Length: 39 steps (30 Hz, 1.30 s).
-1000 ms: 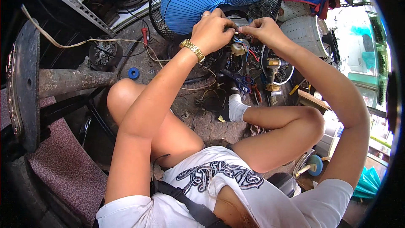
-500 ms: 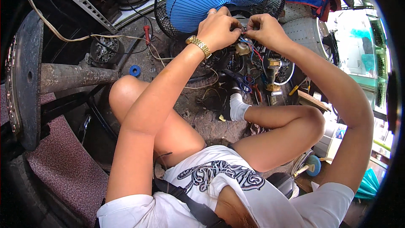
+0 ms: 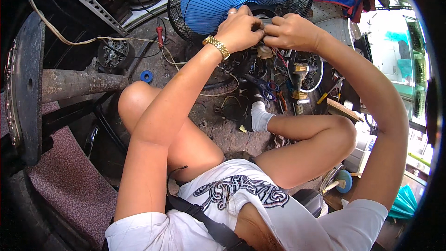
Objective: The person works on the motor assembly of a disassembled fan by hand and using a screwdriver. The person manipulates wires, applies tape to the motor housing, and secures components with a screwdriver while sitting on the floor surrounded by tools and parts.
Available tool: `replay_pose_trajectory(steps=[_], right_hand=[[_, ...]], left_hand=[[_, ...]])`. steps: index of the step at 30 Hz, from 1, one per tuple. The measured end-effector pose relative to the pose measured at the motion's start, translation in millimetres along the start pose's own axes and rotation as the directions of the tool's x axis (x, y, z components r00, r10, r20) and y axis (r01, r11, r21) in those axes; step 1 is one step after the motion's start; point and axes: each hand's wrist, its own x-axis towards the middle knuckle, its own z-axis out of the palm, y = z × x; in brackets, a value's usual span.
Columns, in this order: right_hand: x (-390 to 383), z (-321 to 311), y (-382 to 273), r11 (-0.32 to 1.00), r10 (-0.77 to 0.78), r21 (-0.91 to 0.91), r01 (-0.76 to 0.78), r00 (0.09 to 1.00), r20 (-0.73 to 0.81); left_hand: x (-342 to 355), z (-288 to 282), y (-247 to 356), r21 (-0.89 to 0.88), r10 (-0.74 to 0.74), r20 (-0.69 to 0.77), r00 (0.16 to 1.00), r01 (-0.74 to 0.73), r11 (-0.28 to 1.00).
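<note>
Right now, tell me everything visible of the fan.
The fan shows two broad blue blades, plastic-looking, inside a round black wire cage. The blades show no spin blur. It sits at the view's top, partly cut off. The left hand and right hand overlap its near side; contact is unclear.

From where I stand, I make out 1 piece of lettering for sure: a print (image 3: 232, 187) across the front of the seated person's white shirt (image 3: 309, 218). It's big, dark, curly script with pale outlines, running sideways near the shirt's bottom hem, and a bunched fold overlaps its collar-facing edge. The strokes are so ornate and creased that I can't spell it out reliably. Any markings on the yellow-and-black power drill (image 3: 299, 78) on the floor (image 3: 232, 142) are too small to read.
</note>
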Motion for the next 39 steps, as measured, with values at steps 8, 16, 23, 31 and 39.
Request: replay_pose_trajectory(steps=[8, 16, 23, 31, 39], right_hand=[[-12.4, 3.2, -13.7, -0.216, 0.660, 0.654, -0.725, 0.385, 0.645], [7.0, -7.2, -15.6, -0.466, 0.536, 0.551, -0.693, 0.274, 0.798], [9.3, 16.3, -7.9, -0.057, 0.695, 0.578, -0.814, 0.383, 0.608], [12.8, -1.7, -14.8, 0.986, 0.149, 0.081, -0.147, 0.989, -0.022], [-9.6, 3.1, -10.6, -0.011, 0.632, 0.681, -0.732, 0.522, 0.572]], left_hand=[[-0.3, 1.4, -3.6, -0.025, 0.012, -0.018, 1.000, -0.012, 1.000], [-0.4, 3.2, -1.8, -0.016, 0.012, -0.039, 0.999, -0.013, 1.000], [-1.6, 1.1, 1.7, -0.034, -0.015, -0.023, 1.000, 0.015, 0.999], [-0.5, 5.7, -2.9, -0.038, -0.018, -0.045, 0.999, 0.016, 0.999], [-2.3, 7.6, 0.8, -0.052, -0.001, -0.047, 0.999, -0.002, 0.999]])
